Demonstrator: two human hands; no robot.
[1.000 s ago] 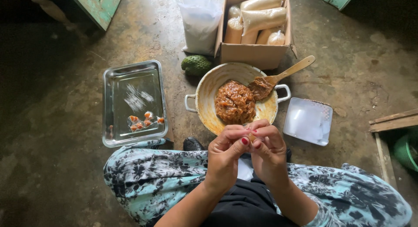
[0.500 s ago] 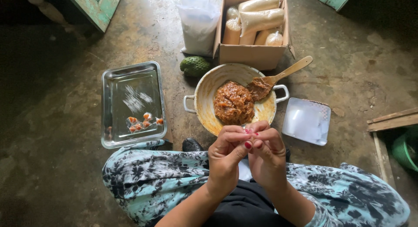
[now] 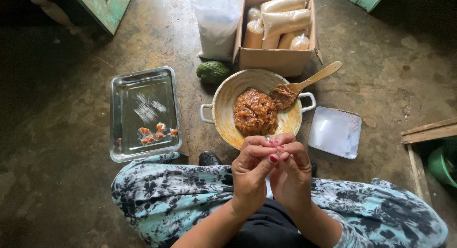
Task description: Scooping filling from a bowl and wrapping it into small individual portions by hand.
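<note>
My left hand (image 3: 251, 174) and my right hand (image 3: 293, 172) meet above my lap, fingertips pinched together on a small piece that the fingers mostly hide. Just beyond them stands a cream two-handled bowl (image 3: 223, 110) holding a mound of brown sticky paste (image 3: 255, 112). A wooden spoon (image 3: 309, 81) rests in the bowl, its blade coated in paste. To the left lies a metal tray (image 3: 143, 86) with several small orange pieces in clear wrap (image 3: 154, 132). A stack of clear square wrappers (image 3: 334, 132) lies to the right of the bowl.
A cardboard box (image 3: 276, 60) of filled plastic bags stands behind the bowl, with a white plastic sack (image 3: 216, 27) and a green bumpy fruit (image 3: 213, 71) to its left. Wooden planks (image 3: 428, 130) and a green tub (image 3: 445, 162) are at the right edge. My patterned trousers (image 3: 162, 195) cover my crossed legs.
My hands stay pressed together at the fingertips, with only small shifts of the fingers. Nothing else has moved.
</note>
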